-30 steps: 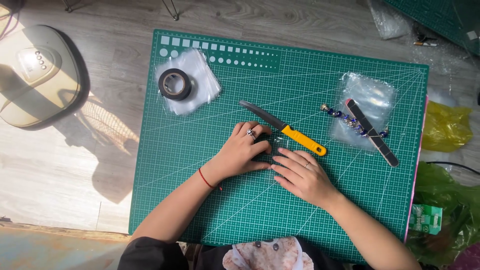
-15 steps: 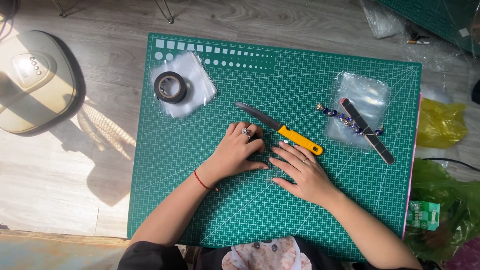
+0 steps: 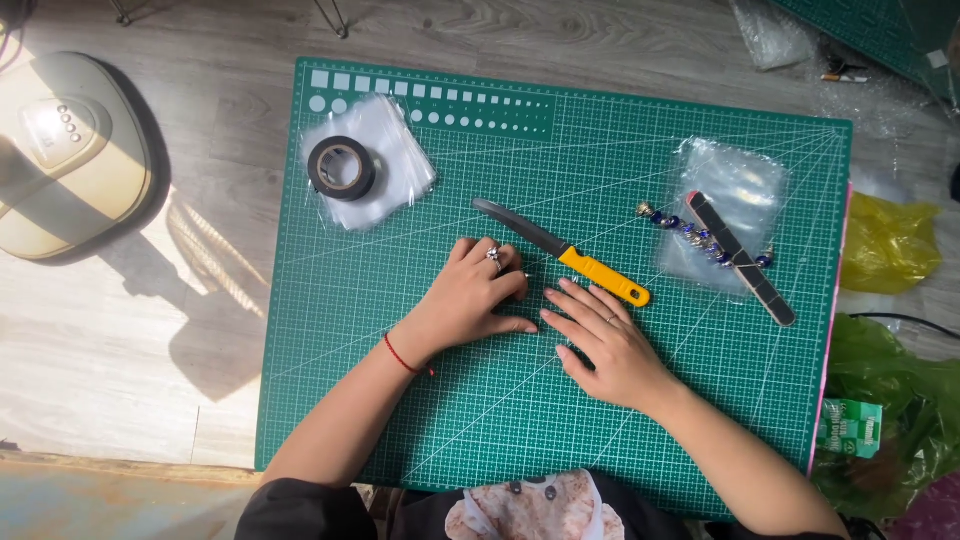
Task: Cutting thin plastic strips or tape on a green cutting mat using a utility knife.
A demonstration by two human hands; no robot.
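Both my hands lie flat on a green cutting mat (image 3: 400, 420). My left hand (image 3: 472, 296) wears a ring and a red wrist string; its fingers rest just below the dark blade of a knife with a yellow handle (image 3: 566, 253). My right hand (image 3: 606, 343) lies palm down beside it, fingertips close under the yellow handle. Neither hand holds anything. A roll of black tape (image 3: 341, 167) sits on a clear plastic bag (image 3: 400, 170) at the mat's upper left. At the upper right a dark nail file (image 3: 741, 258) and a beaded string (image 3: 680, 226) lie on another clear bag (image 3: 735, 190).
A beige domed lamp device (image 3: 65, 155) sits on the wooden floor to the left. Right of the mat lie a yellow bag (image 3: 890, 245), green plastic (image 3: 900, 380) and a small green box (image 3: 850, 428). Clear wrapping (image 3: 770, 30) lies at the top right.
Both hands stay in nearly the same spot on the mat; the view has shifted slightly. Nothing was picked up or let go.
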